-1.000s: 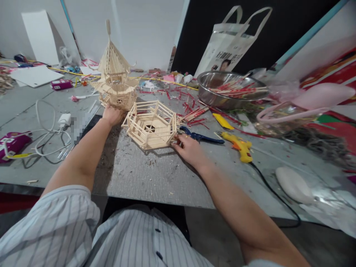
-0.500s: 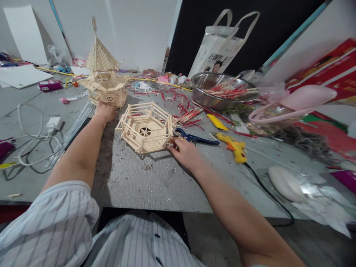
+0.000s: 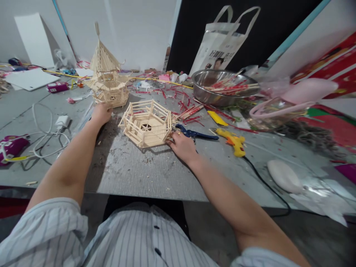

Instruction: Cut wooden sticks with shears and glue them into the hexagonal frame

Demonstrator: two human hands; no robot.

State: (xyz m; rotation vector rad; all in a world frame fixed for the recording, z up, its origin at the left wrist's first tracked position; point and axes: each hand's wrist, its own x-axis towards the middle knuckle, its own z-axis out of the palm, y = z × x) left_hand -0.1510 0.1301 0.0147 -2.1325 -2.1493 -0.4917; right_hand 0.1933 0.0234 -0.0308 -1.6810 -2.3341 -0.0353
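While my right fingers (image 3: pixel 174 136) pinch the hexagonal stick frame (image 3: pixel 155 128) at right, my left fingers (image 3: pixel 105 108) meet the far-left stick pagoda (image 3: pixel 107 79), grip hidden.

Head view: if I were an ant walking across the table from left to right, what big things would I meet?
Purple thing, white plug, stick tower, low stick frame, blue hand tool, yellow glue gun, white lump.

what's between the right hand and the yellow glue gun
In the head view, a blue-handled tool lies between the right hand and the yellow glue gun.
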